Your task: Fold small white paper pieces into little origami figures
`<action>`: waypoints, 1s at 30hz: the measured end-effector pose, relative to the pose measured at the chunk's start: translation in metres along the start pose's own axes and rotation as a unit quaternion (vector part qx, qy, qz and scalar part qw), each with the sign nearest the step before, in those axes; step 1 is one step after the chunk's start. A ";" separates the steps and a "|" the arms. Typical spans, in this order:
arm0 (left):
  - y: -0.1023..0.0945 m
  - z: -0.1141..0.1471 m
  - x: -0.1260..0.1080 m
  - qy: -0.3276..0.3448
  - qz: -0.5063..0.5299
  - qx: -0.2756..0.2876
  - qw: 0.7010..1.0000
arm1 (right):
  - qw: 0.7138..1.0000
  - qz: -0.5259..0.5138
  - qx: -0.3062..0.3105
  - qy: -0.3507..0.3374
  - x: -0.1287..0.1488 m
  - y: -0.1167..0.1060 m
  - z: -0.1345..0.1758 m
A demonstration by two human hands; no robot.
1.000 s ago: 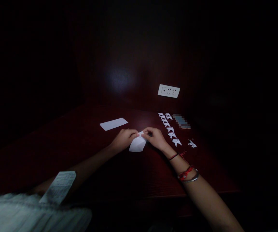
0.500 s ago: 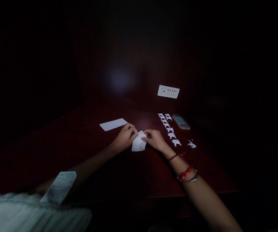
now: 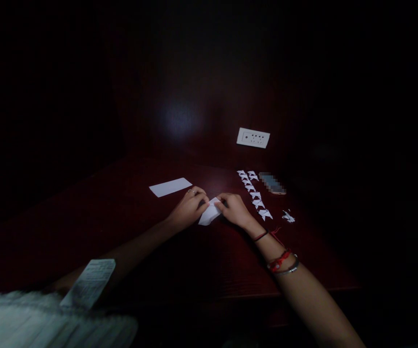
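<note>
Between both hands is a small white sheet of paper (image 3: 209,215), its top edge bent over in a fold. My left hand (image 3: 190,207) pinches the paper's upper left corner, a ring on one finger. On the other side, my right hand (image 3: 232,209) grips the upper right part between thumb and fingers. Part of the sheet is hidden under the fingertips. Just beyond my left hand lies a flat white paper strip (image 3: 170,187). To the right of my right hand, several small folded paper pieces (image 3: 255,195) lie in a slanting row.
A phone (image 3: 273,183) lies beyond the folded pieces, its screen blurred out. Small white paper scraps (image 3: 288,216) sit nearer on the right. A socket panel (image 3: 253,138) is on the back wall. The dark red tabletop (image 3: 122,208) has its front edge near my forearms.
The paper's upper part has been folded down, so the sheet looks narrower and more tilted. Both hands stay in nearly the same place and keep hold of it.
</note>
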State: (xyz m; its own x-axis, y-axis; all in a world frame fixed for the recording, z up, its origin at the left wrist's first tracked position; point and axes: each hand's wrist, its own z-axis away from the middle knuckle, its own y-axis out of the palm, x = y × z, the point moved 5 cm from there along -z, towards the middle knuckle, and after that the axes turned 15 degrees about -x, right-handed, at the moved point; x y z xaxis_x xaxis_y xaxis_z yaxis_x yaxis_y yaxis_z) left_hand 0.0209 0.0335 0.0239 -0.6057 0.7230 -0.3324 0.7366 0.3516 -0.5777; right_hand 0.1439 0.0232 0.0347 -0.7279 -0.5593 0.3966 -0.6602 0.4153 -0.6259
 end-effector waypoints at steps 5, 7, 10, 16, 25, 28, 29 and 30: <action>-0.001 -0.001 -0.001 0.015 0.008 -0.002 1.000 | 0.999 0.028 0.026 -0.019 -0.002 0.000 0.001; -0.002 0.000 -0.002 0.013 0.011 0.002 1.000 | 0.998 0.032 0.034 -0.035 -0.003 0.000 0.001; -0.002 0.000 -0.003 0.009 0.012 0.008 1.000 | 0.996 0.042 0.055 -0.057 -0.002 0.001 0.003; -0.003 -0.001 -0.004 0.011 0.003 0.009 1.000 | 0.990 0.089 0.067 -0.086 0.002 0.001 0.004; -0.002 0.001 -0.007 0.023 -0.007 0.023 0.999 | 0.996 -0.002 0.031 -0.084 0.004 -0.004 0.001; -0.002 0.001 -0.009 0.026 -0.015 0.031 0.999 | 0.996 -0.001 0.024 -0.083 0.005 -0.004 0.001; -0.002 0.001 -0.009 0.028 -0.016 0.030 0.999 | 0.997 -0.001 0.018 -0.079 0.005 -0.005 0.000; -0.002 0.001 -0.010 0.031 -0.016 0.029 0.999 | 0.997 -0.002 0.011 -0.075 0.005 -0.005 0.000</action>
State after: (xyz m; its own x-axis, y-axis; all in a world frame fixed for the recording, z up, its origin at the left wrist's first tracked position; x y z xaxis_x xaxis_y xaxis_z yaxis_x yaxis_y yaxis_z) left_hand 0.0250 0.0251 0.0278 -0.6078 0.7479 -0.2670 0.6972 0.3417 -0.6301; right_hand 0.1438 0.0184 0.0399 -0.6883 -0.6624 0.2958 -0.6575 0.3974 -0.6401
